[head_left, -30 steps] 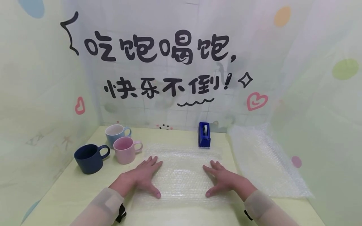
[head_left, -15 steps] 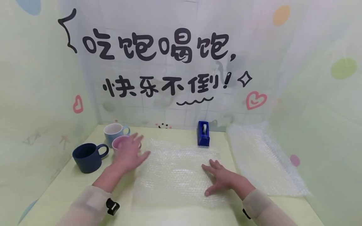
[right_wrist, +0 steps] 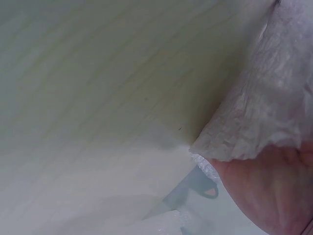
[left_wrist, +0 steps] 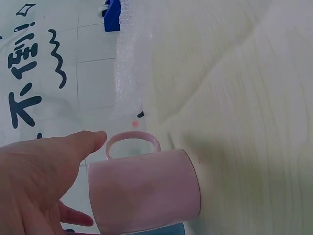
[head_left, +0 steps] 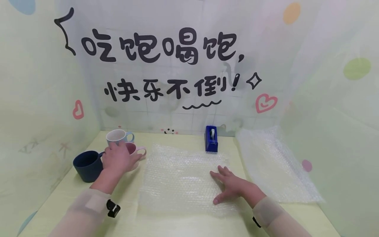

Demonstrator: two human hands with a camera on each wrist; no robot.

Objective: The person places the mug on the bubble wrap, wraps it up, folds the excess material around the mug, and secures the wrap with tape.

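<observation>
Pink mug (left_wrist: 144, 193) and left hand (head_left: 116, 159) share the far left of the pale table (head_left: 165, 227), the mug upright, its handle (left_wrist: 132, 135) pointing right in the head view. That hand reaches over the mug from the near side; its wrist view shows the thumb (left_wrist: 85, 144) stretched out just beside the handle and a finger near the rim, the two well spread, though whether they touch the mug cannot be told. Navy mug (head_left: 86, 169) stands to the left of the hand, light-blue mug (head_left: 115, 135) just behind it, partly covered. Right hand (head_left: 234, 184) rests, fingers spread and gripping nothing, on the right side of a sheet of bubble wrap (head_left: 180, 184) lying flat at the middle of the table. Near the wrap's far edge stands a blue tape dispenser (head_left: 211, 144). Further right lies a second sheet (head_left: 275, 171), near the right wall (head_left: 334, 115). Black lettering (head_left: 186, 56) runs across the back wall (head_left: 201, 19). Sheer sleeves (head_left: 78, 212) cover both forearms.
</observation>
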